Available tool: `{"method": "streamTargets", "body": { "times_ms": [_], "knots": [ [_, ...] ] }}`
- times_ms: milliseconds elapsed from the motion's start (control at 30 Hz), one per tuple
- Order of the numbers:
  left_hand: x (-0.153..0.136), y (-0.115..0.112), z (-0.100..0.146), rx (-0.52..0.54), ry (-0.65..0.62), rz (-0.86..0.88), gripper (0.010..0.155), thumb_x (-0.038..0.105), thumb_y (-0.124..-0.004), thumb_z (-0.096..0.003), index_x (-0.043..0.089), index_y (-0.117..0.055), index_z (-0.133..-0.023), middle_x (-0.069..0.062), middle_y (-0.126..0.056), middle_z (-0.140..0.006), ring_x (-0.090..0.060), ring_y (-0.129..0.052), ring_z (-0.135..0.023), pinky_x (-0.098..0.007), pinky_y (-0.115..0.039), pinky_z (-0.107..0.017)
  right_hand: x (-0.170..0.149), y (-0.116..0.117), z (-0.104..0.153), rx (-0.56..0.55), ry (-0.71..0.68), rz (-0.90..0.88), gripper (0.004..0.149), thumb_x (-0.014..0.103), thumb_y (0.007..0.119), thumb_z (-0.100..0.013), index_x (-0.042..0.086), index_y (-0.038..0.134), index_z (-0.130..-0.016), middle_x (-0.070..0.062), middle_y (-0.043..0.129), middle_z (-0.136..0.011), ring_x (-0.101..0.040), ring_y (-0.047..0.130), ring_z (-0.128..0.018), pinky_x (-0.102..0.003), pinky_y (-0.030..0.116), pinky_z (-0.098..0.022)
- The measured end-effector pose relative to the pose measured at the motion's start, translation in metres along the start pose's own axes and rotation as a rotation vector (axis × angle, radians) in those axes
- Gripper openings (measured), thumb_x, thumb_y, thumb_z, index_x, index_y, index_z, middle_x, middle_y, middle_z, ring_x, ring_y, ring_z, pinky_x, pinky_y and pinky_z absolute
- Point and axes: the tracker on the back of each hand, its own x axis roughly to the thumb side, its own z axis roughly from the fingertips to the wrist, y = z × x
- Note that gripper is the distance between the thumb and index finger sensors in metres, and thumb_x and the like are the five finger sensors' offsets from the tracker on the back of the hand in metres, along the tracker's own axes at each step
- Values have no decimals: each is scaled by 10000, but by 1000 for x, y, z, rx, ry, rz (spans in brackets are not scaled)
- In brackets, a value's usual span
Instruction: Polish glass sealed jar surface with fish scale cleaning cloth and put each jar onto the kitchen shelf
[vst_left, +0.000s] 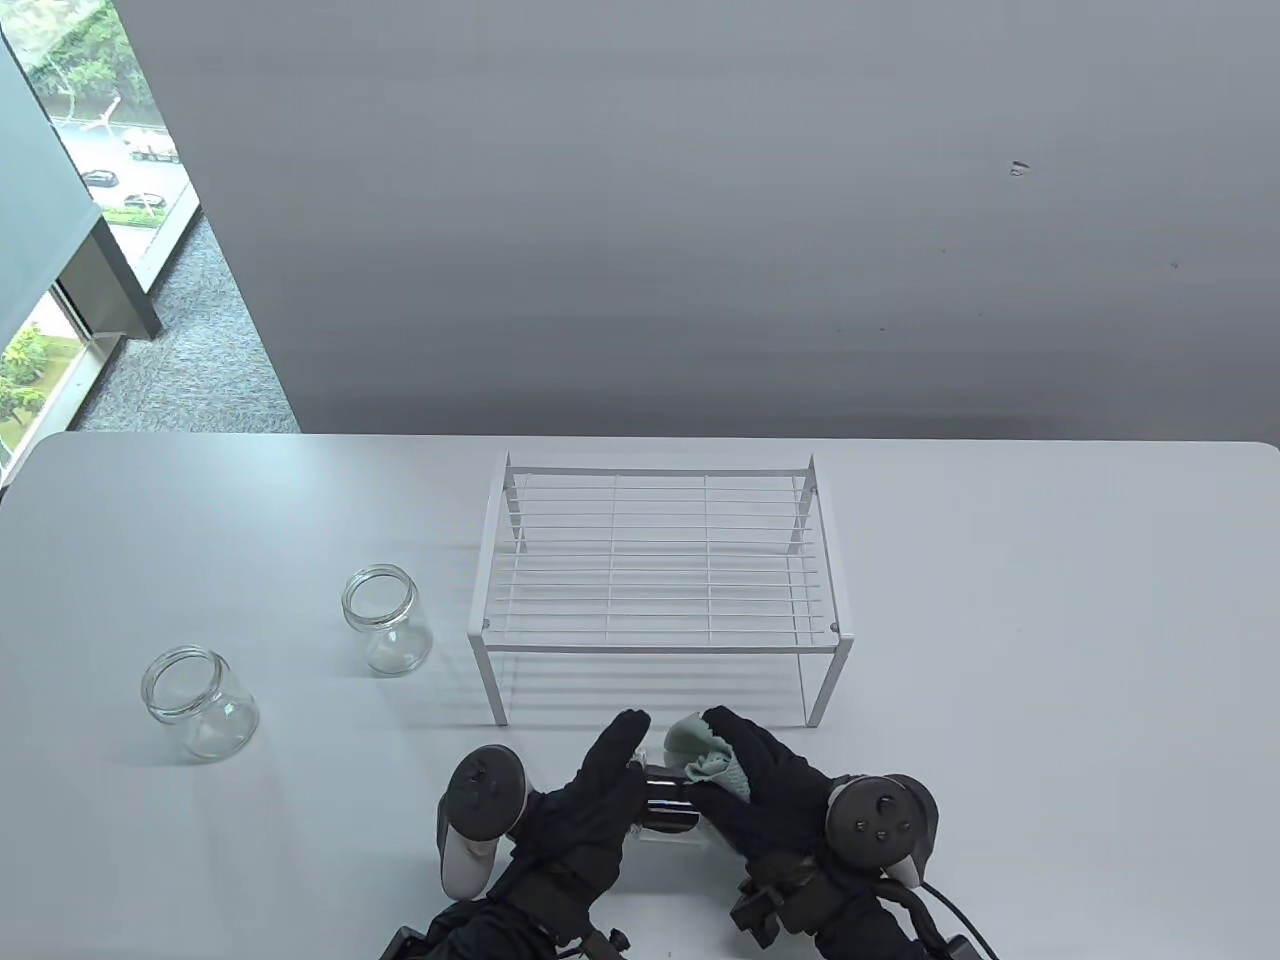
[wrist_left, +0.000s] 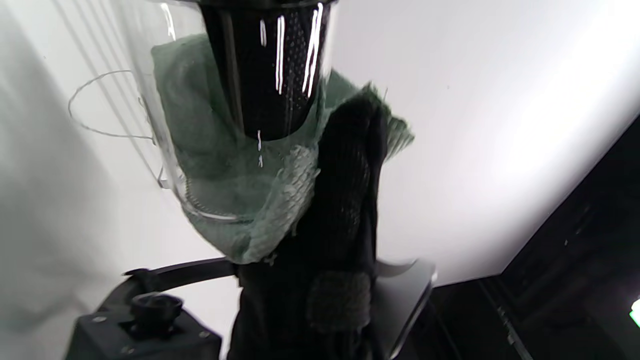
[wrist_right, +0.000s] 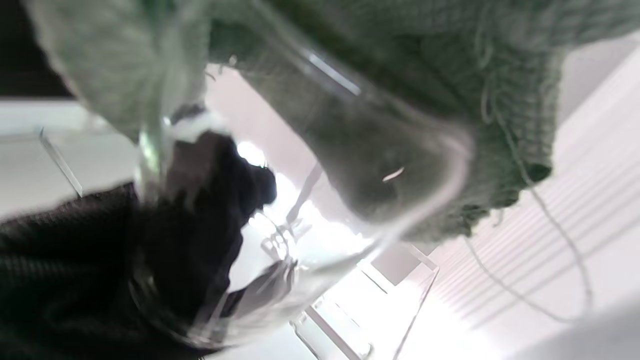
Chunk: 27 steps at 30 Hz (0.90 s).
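Near the table's front edge both gloved hands hold one clear glass jar (vst_left: 668, 800) between them. My left hand (vst_left: 600, 790) grips the jar from the left. My right hand (vst_left: 745, 775) presses the pale green fish scale cloth (vst_left: 705, 755) against the jar's right side. In the left wrist view the cloth (wrist_left: 220, 165) wraps the glass jar (wrist_left: 180, 100), with a gloved finger (wrist_left: 350, 165) of the other hand behind it. In the right wrist view the jar's glass (wrist_right: 400, 190) and the cloth (wrist_right: 500, 75) fill the frame, blurred.
A white wire kitchen shelf (vst_left: 660, 580) stands just behind the hands, its top bare. Two more open glass jars stand to the left: one (vst_left: 385, 620) near the shelf, another (vst_left: 200, 705) further left and nearer. The wall rises behind the table.
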Motion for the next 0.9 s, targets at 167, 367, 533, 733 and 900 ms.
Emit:
{"method": "streamTargets", "body": {
  "times_ms": [167, 367, 533, 733, 900],
  "knots": [
    [-12, 4, -1, 8, -10, 437, 595, 316, -477, -593, 139, -189, -1083, -46, -733, -985, -139, -952, -854, -489, -178, -714, -8, 17, 6, 12, 74, -244, 953, 514, 780, -503, -84, 243, -1015, -400, 423, -968, -598, 669, -821, -721, 518, -539],
    [-23, -8, -3, -19, -21, 693, 578, 317, -450, -594, 155, -187, -1083, -8, -715, -993, -89, -952, -867, -511, -232, -732, -10, 33, 8, 10, 151, -488, 1019, 521, 821, -478, -109, 206, -992, -356, 559, -943, -535, 775, -803, -713, 548, -537],
    [-23, -20, -7, -137, 9, 695, 552, 320, -450, -594, 173, -252, -1087, 1, -706, -1003, -106, -935, -888, -532, -257, -729, -12, 37, 9, 42, 164, -491, 1079, 570, 849, -452, -117, 212, -987, -343, 533, -957, -547, 722, -835, -714, 531, -548],
    [-32, -26, -8, -179, 94, 676, 550, 316, -466, -598, 172, -265, -1089, -65, -686, -1025, -185, -916, -910, -559, -329, -744, -17, 31, 12, -115, 176, -597, 1081, 583, 865, -443, -76, 217, -1003, -325, 456, -990, -571, 619, -885, -720, 501, -560],
    [-34, -25, -8, -206, 173, 538, 579, 377, -528, -608, 201, -285, -1103, -138, -662, -1032, -237, -890, -917, -632, -376, -712, -18, 16, 10, -176, 169, -508, 1037, 588, 883, -430, -92, 336, -990, -305, 594, -922, -537, 750, -787, -689, 546, -551]
  ]
}}
